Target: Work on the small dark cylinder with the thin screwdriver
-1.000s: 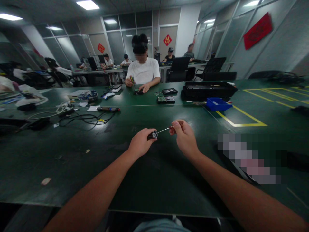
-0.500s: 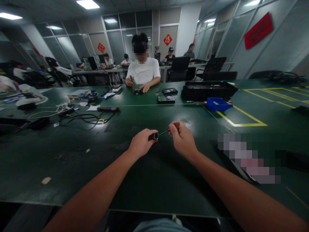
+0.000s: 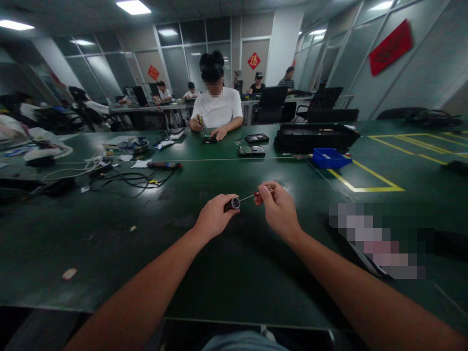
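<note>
Above the green tabletop, my left hand (image 3: 215,214) is closed around a short dark cylinder (image 3: 234,203) whose round, silvery-rimmed end faces right and toward me. My right hand (image 3: 278,207) grips a screwdriver (image 3: 258,194) by its reddish handle, mostly covered by the fingers. Its thin metal shaft points left, and the tip is at the rim of the cylinder's open end. Whether the tip touches the rim or lies just in front of it, I cannot tell. What the cylinder belongs to is hidden in my palm.
Across the table (image 3: 215,282) a person in a white shirt (image 3: 217,109) works on a small device. Hard drives (image 3: 251,150), a black case (image 3: 316,138) and a blue tray (image 3: 331,158) stand at the far side. Cables (image 3: 127,179) and an electric screwdriver (image 3: 164,165) lie left.
The cylinder's open end has turned slightly more toward me. The screwdriver and my right hand have shifted only a little; both hands keep their hold.
</note>
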`<state>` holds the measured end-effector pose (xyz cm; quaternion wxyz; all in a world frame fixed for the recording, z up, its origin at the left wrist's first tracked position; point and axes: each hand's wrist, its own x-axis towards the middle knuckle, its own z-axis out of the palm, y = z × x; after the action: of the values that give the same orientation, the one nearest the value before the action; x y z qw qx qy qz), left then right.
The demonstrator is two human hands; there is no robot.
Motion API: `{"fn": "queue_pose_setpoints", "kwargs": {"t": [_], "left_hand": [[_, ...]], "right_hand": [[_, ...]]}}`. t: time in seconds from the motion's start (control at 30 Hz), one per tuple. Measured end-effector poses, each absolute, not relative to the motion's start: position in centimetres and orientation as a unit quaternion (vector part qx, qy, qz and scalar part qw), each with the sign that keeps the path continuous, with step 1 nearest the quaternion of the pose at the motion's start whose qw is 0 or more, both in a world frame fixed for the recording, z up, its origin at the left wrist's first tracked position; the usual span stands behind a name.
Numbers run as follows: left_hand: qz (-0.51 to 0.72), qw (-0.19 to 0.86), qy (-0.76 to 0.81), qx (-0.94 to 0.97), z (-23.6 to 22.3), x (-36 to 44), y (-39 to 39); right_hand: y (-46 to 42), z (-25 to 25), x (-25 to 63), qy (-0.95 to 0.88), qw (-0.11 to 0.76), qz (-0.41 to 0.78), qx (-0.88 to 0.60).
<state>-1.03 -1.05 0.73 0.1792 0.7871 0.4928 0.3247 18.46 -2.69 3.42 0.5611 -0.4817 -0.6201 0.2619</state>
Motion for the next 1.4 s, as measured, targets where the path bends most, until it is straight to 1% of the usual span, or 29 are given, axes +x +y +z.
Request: {"fn": "queue_pose_setpoints", "kwargs": {"t": [0.07,0.2,0.4,0.5,0.57,0.67,0.77,0.83,0.9,0.97,1.07,1.4], "left_hand": [[0.327,0.181,0.496,0.784,0.6,-1.0,-1.0],[0.332,0.183,0.5,0.779,0.5,-1.1,-0.8],[0.322,0.174,0.506,0.78,0.5,-1.1,-0.9],[0.315,0.179,0.505,0.783,0.4,-1.2,-0.9],[0.314,0.179,0.506,0.783,0.4,-1.3,-0.8],[0.328,0.173,0.507,0.778,0.6,-1.3,-0.9],[0.34,0.174,0.485,0.787,0.9,-1.2,-1.0],[0.324,0.173,0.475,0.8,1.1,-1.1,-1.2],[0.297,0.169,0.487,0.803,1.1,-1.1,-1.2],[0.275,0.168,0.502,0.802,0.9,-1.1,-1.2],[0.265,0.165,0.508,0.803,0.7,-1.2,-1.1],[0.291,0.166,0.505,0.795,1.2,-0.9,-1.4]], "right_hand": [[-2.7,3.6,18.6,-0.623,0.549,0.259,-0.493],[-2.8,3.9,18.8,-0.643,0.504,0.201,-0.54],[-3.3,4.1,18.9,-0.708,0.49,0.196,-0.469],[-3.6,4.1,18.8,-0.722,0.472,0.192,-0.468],[-3.5,4.0,18.7,-0.701,0.494,0.221,-0.464],[-2.8,3.5,18.5,-0.631,0.562,0.32,-0.429],[-1.6,2.8,18.7,-0.551,0.607,0.399,-0.412],[-0.9,2.4,19.0,-0.513,0.611,0.419,-0.432],[-0.6,2.3,19.3,-0.513,0.597,0.398,-0.471],[-0.7,2.3,19.5,-0.541,0.586,0.334,-0.503],[-1.3,2.7,19.3,-0.575,0.582,0.278,-0.503],[-1.9,2.7,18.6,-0.602,0.577,0.281,-0.475]]}}
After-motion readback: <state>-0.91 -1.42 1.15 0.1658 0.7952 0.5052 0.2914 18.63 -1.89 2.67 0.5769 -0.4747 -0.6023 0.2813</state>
